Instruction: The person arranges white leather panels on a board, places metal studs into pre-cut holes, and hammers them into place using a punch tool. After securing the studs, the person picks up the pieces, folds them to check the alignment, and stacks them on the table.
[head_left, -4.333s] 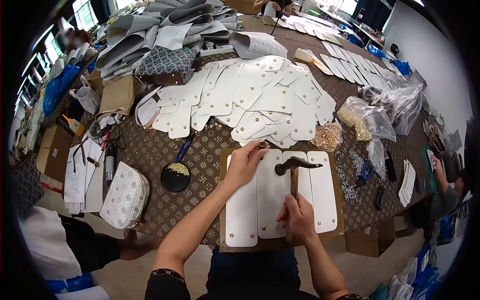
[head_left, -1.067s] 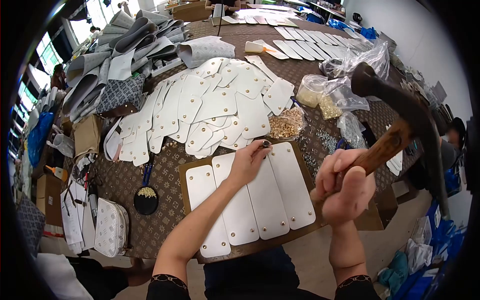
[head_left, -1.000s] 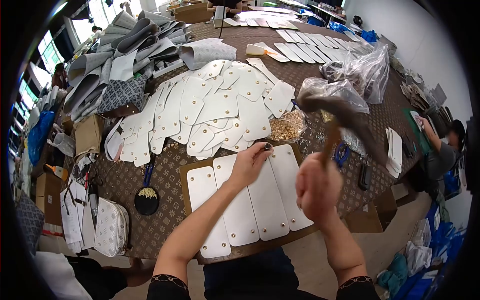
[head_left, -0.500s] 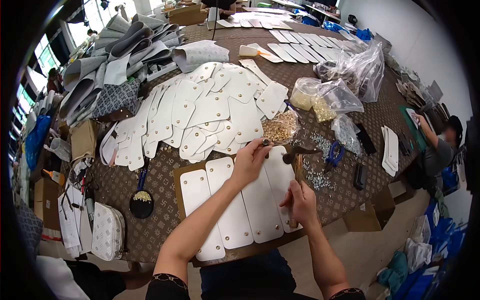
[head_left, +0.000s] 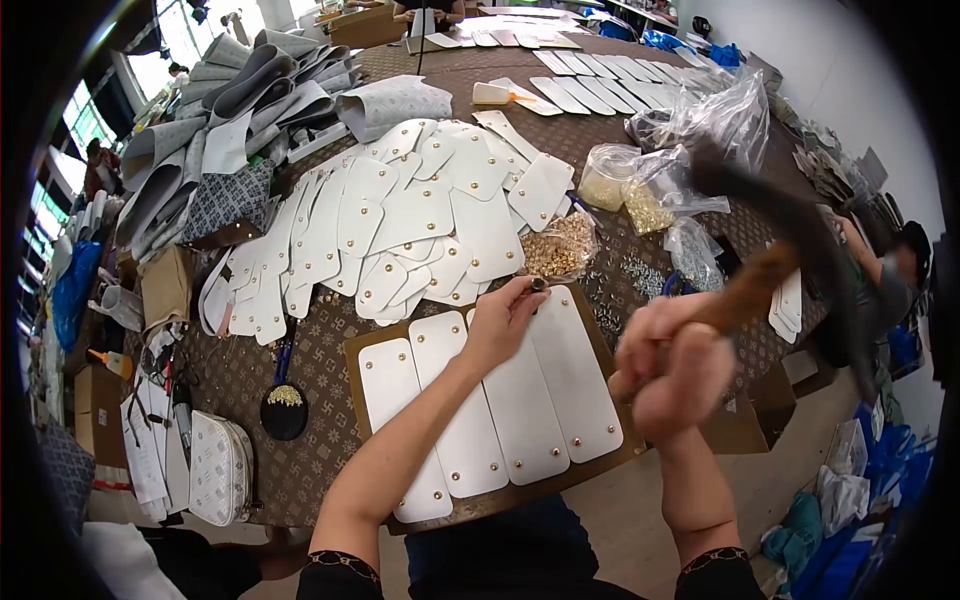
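Observation:
My left hand [head_left: 505,325] pinches a short dark metal setting punch [head_left: 539,285], upright at the top edge of a white panel [head_left: 570,390] with brass-coloured rivets at its lower corners. Several such panels lie side by side on a brown board [head_left: 353,375] in front of me. My right hand [head_left: 680,365], slightly blurred, is wrapped round the wooden handle of a hammer [head_left: 760,285], raised to the right of the board. Its dark head is smeared by motion. Just beyond the punch sits a clear bag of gold rivets [head_left: 558,248].
A heap of riveted white panels [head_left: 430,215] covers the table behind the board. To the left are a black dish [head_left: 284,412] of gold pieces and a white patterned case [head_left: 217,465]. Loose silver pieces [head_left: 640,275] and plastic bags [head_left: 665,195] lie right. A co-worker's arm [head_left: 860,245] shows far right.
My right hand has swung the hammer up and to the right, away from the punch, uncovering the rightmost panel. My left hand stays with the punch at the panel's top edge.

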